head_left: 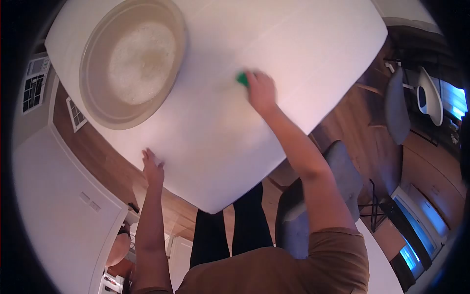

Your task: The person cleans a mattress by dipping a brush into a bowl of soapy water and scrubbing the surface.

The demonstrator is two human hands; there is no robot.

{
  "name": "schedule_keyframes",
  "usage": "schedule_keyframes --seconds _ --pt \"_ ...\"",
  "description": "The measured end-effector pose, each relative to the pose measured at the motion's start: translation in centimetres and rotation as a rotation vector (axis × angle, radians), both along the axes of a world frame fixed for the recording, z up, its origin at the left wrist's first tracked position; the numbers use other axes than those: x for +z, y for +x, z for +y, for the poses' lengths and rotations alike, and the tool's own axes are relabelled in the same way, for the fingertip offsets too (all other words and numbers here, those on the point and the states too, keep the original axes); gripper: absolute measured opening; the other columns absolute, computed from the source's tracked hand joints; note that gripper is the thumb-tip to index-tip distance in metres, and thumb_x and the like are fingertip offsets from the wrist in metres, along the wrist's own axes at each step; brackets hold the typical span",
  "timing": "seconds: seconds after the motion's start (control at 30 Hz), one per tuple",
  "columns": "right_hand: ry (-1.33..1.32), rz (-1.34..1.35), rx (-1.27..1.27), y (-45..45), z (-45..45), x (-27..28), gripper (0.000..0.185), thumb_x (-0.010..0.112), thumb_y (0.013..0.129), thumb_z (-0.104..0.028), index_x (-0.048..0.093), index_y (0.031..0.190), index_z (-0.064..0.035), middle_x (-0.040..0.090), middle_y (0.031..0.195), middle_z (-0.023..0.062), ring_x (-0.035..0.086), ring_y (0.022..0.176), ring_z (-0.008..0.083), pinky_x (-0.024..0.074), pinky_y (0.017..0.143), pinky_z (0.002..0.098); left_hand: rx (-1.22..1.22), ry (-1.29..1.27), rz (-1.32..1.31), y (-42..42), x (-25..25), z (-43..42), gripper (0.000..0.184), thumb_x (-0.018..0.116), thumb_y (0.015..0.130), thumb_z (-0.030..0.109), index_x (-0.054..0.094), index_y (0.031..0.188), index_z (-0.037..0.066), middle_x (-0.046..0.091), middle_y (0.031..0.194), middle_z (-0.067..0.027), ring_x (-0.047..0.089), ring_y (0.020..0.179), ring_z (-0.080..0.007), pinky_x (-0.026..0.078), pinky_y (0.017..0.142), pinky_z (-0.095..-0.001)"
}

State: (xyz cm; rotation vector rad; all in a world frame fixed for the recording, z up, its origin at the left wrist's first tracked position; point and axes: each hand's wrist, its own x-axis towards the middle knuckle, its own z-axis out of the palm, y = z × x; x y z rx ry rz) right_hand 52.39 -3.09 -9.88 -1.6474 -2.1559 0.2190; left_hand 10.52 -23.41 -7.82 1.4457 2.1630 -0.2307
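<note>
My right hand [262,90] is closed on a small green sponge [242,79] over the middle of the white table [303,44]. The sponge is blurred and mostly covered by my fingers, so its exact shape cannot be made out. At the table's near left edge, my left hand [153,165] rests with its fingers stretched out and nothing in it. A large beige oval basin [95,93] stands on the table to the left, holding cloudy, foamy water [142,63].
A grey chair [298,215] is close on my right, by the table's edge. Farther right are another grey chair [397,105] and a white seat [431,95]. Wooden flooring [342,127] surrounds the table, and a white wall [54,196] rises on the left.
</note>
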Motion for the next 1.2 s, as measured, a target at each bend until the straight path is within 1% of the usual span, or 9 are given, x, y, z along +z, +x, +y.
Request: schedule_keyframes --seconds 0.1,0.2,0.43,0.67,0.77,0.8,0.97,1.13,1.2 --pt "-0.292 -0.139 -0.07 12.2 -12.5 1.3 0.047 0.058 0.071 0.0 0.055 0.118 -0.0043 0.057 0.102 0.0197 0.054 0.1 0.0361 0.0423 0.087 0.0454 0.042 -0.065 -0.021 0.0 0.2 0.0 0.09 0.072 0.077 0.017 0.017 0.147 0.009 0.019 0.152 -0.0208 0.028 0.134 -0.0457 0.036 0.105 -0.0447" --pt "-0.284 -0.112 -0.074 13.0 -11.8 2.2 0.052 0.064 0.07 0.001 0.052 0.121 -0.0021 0.056 0.106 0.0224 0.055 0.102 0.0398 0.0437 0.087 0.0473 0.075 -0.094 0.01 1.2 0.1 1.0 0.096 0.076 0.074 0.026 0.017 0.146 0.005 0.018 0.151 -0.0231 0.028 0.133 -0.0479 0.035 0.106 -0.0453" --pt "-0.029 -0.001 -0.131 -4.2 10.6 -1.2 0.04 0.06 0.074 -0.007 0.052 0.114 -0.0083 0.055 0.099 0.0137 0.054 0.095 0.032 0.0412 0.081 0.0429 0.082 -0.085 0.137 1.8 -0.4 0.7 0.098 0.076 0.073 0.035 0.019 0.146 0.003 0.019 0.151 -0.0228 0.029 0.133 -0.0472 0.031 0.104 -0.0514" --pt "-0.465 -0.241 -0.245 15.8 -12.1 3.0 0.049 0.06 0.07 0.001 0.053 0.118 -0.0057 0.058 0.106 0.0164 0.055 0.103 0.0352 0.0393 0.087 0.0477 0.076 -0.133 0.205 3.3 0.7 1.5 0.095 0.074 0.075 0.038 0.019 0.146 0.004 0.018 0.152 -0.0197 0.029 0.134 -0.0445 0.028 0.106 -0.0523" --pt "-0.418 -0.147 -0.161 15.1 -8.8 0.6 0.049 0.06 0.07 0.001 0.053 0.118 -0.0058 0.058 0.106 0.0161 0.055 0.103 0.0341 0.0391 0.086 0.0482 0.071 -0.092 0.211 2.6 -1.1 0.7 0.095 0.074 0.075 0.037 0.019 0.145 0.003 0.018 0.152 -0.0212 0.03 0.133 -0.0443 0.028 0.107 -0.0501" --pt "-0.188 -0.077 -0.089 12.1 -4.7 -2.2 0.048 0.059 0.072 0.0 0.053 0.118 -0.0079 0.058 0.103 0.0146 0.055 0.101 0.0324 0.0388 0.085 0.0487 0.069 -0.092 0.219 2.4 -1.2 0.7 0.095 0.074 0.075 0.037 0.019 0.145 0.003 0.018 0.152 -0.0212 0.03 0.133 -0.0443 0.028 0.107 -0.0501" --pt "-0.095 -0.023 -0.111 -5.6 13.8 -0.4 0.031 0.054 0.079 -0.007 0.052 0.11 -0.0126 0.057 0.098 0.0117 0.057 0.096 0.0299 0.0383 0.085 0.0454 0.045 -0.156 0.237 2.5 -0.3 1.4 0.096 0.073 0.076 0.038 0.018 0.146 0.003 0.018 0.151 -0.0227 0.031 0.133 -0.0447 0.027 0.108 -0.0505" --pt "-0.165 -0.127 -0.091 8.5 -2.3 -0.1 0.053 0.063 0.069 -0.002 0.052 0.12 -0.0086 0.058 0.103 0.0143 0.055 0.102 0.0319 0.0393 0.085 0.0483 0.095 -0.153 0.232 3.3 0.3 1.5 0.095 0.072 0.076 0.039 0.017 0.147 0.006 0.015 0.154 -0.018 0.028 0.135 -0.0432 0.024 0.108 -0.0555" --pt "-0.493 -0.231 -0.198 15.2 -10.4 2.3 0.051 0.063 0.07 -0.002 0.052 0.119 -0.0064 0.057 0.11 0.0169 0.054 0.103 0.0357 0.039 0.085 0.0493 0.118 -0.168 0.207 4.0 1.6 1.9 0.094 0.072 0.077 0.038 0.016 0.147 0.006 0.015 0.154 -0.0171 0.026 0.136 -0.0425 0.023 0.108 -0.0563"
